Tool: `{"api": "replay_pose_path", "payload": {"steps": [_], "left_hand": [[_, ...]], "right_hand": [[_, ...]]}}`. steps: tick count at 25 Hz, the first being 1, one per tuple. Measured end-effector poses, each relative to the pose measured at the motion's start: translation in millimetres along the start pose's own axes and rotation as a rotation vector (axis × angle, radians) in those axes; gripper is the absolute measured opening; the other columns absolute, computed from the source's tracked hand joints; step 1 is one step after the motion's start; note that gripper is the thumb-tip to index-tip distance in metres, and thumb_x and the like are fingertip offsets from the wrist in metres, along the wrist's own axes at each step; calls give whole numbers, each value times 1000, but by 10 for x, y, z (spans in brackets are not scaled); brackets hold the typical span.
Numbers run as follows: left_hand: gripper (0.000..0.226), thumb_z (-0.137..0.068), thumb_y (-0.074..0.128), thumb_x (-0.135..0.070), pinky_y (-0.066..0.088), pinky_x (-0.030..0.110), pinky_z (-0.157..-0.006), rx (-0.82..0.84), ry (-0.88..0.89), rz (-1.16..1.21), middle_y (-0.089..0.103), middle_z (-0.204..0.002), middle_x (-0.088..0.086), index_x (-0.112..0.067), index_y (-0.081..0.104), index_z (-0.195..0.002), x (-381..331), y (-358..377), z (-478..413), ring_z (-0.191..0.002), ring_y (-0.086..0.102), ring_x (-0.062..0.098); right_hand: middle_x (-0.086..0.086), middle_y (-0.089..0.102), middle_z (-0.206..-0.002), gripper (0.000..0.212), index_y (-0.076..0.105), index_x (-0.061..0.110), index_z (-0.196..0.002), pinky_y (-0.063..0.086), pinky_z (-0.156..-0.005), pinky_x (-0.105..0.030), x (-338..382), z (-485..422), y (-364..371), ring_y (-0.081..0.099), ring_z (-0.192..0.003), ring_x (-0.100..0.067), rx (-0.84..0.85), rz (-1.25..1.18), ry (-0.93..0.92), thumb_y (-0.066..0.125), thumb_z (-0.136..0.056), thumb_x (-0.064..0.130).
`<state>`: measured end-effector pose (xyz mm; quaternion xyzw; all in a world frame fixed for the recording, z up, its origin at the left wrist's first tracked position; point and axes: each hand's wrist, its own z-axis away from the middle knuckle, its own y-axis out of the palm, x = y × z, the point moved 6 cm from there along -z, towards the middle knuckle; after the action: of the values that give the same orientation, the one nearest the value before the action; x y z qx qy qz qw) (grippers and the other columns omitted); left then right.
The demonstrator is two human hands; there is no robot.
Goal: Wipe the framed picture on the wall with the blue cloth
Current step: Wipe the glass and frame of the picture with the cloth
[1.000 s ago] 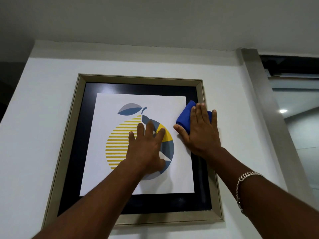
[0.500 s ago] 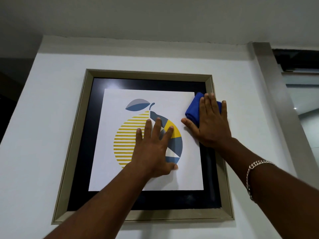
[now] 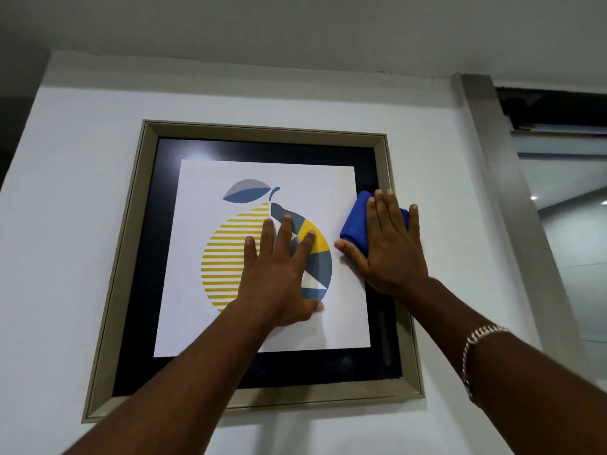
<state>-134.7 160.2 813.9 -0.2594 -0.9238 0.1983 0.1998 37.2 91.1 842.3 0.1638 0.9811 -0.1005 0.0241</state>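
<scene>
The framed picture hangs on a white wall, with a gold frame, a black mount and a yellow and blue fruit print. My left hand lies flat on the glass over the fruit, fingers spread, holding nothing. My right hand presses a folded blue cloth against the glass at the picture's right side, over the edge between print and black mount. Most of the cloth is hidden under my palm and fingers. A silver bracelet sits on my right wrist.
A metal door or window post runs down the wall right of the picture, with a glass pane beyond it. The ceiling is close above. A dark opening lies at the far left.
The view has shifted, so the picture sits a little further right and higher in frame. My right hand with the cloth has slid slightly toward the right frame edge. My left hand stays on the fruit.
</scene>
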Motion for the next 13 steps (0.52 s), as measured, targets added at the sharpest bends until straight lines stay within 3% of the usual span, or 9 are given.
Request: {"api": "replay_pose_path", "payload": {"steps": [5, 13], "left_hand": [[114, -67, 55, -77, -8, 59, -115, -9, -7, -5, -34, -155, 4, -37, -17, -145, 8, 21, -15, -141, -29, 37], [115, -66, 58, -76, -3, 59, -116, -19, -12, -15, -26, -158, 7, -34, -12, -146, -6, -6, -10, -144, -22, 38]], "right_hand": [[-9, -4, -163, 105, -5, 10, -151, -7, -120, -52, -16, -219, -53, -11, -149, -22, -6, -15, 10, -4, -74, 82], [-9, -7, -162, 103, -5, 9, -151, -6, -120, -52, 67, 815, 139, -13, -149, -22, 51, -18, -37, 13, -80, 82]]}}
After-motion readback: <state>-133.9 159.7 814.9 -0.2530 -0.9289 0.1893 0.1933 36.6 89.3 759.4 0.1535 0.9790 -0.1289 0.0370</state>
